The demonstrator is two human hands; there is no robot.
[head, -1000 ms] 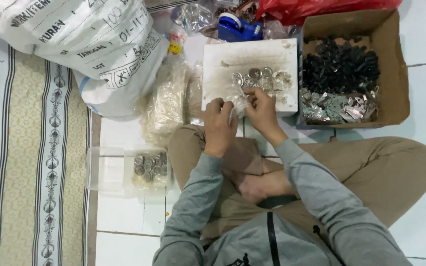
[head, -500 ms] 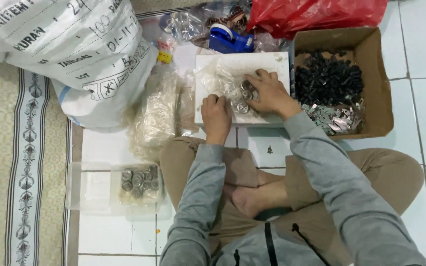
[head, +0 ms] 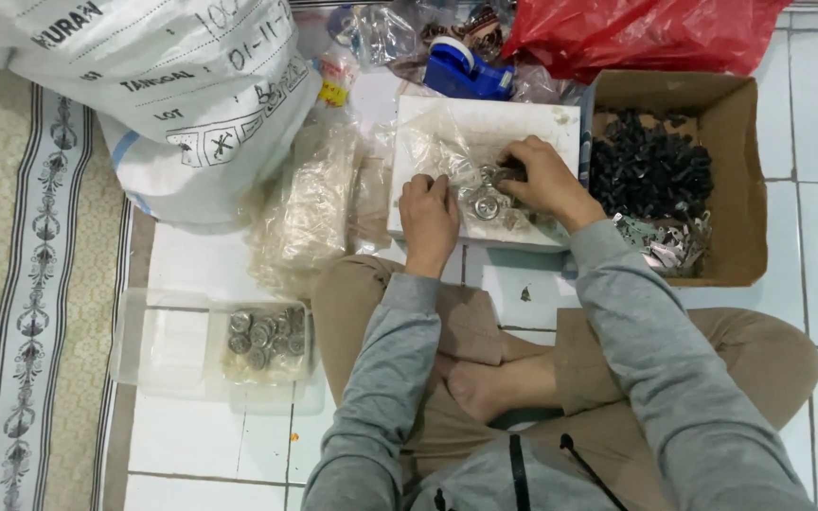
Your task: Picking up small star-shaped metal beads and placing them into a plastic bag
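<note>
I sit cross-legged on a tiled floor before a white tray (head: 416, 122). A clear plastic bag (head: 437, 145) lies on the tray, with several round metal parts (head: 485, 203) in or under it. My left hand (head: 429, 220) rests at the tray's near edge, fingers curled on the bag's plastic. My right hand (head: 539, 179) lies over the metal parts, its fingertips closed among them. Whether it holds one of them is hidden by the fingers.
A cardboard box (head: 738, 180) of black parts and silvery pieces stands right of the tray. A clear container (head: 172, 348) with bagged metal discs sits at my left. A large white sack (head: 144, 85), clear bags (head: 310, 203), a blue tape dispenser (head: 466, 71) and a red bag (head: 636, 33) lie beyond. A patterned rug (head: 21, 284) is far left.
Both hands moved forward from near my lap onto the tray. The right hand now covers the metal parts; the left holds the bag's edge. The view shifted slightly.
</note>
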